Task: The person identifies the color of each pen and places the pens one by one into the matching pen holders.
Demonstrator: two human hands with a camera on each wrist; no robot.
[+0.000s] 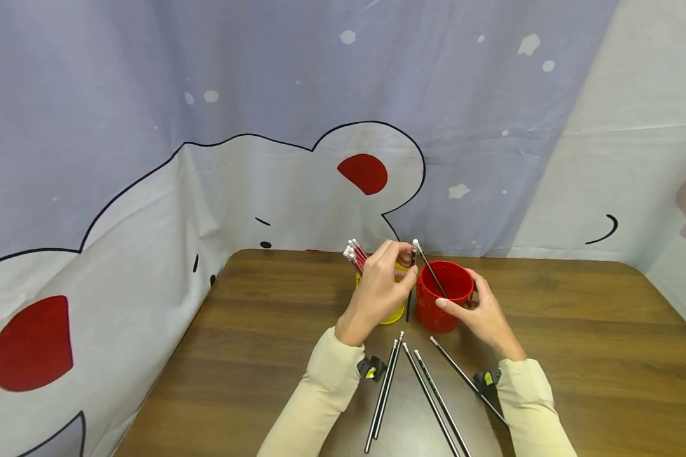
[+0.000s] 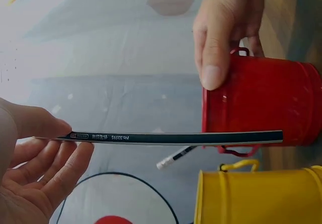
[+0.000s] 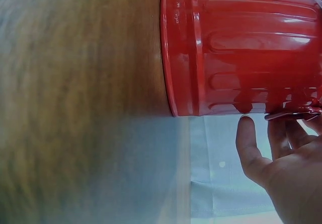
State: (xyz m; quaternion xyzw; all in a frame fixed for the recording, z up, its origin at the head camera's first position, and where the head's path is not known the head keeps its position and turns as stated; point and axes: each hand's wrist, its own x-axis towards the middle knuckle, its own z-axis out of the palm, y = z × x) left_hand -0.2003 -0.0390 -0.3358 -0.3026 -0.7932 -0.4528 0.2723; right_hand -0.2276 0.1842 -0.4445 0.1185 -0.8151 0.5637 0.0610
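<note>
left hand point(image 1: 380, 289) pinching black pencil point(image 2: 201, 138) | right hand point(image 1: 487, 317) gripping red bucket point(image 1: 439, 315) at 3 o'clock | around it: yellow bucket point(image 2: 261, 196) 9, loose pencils point(image 1: 431, 400) 6 o'clock

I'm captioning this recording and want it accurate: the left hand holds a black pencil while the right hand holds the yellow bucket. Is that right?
The bucket's colour is wrong: the head view shows the right hand on the red bucket. The left hand does hold a black pencil.
</note>
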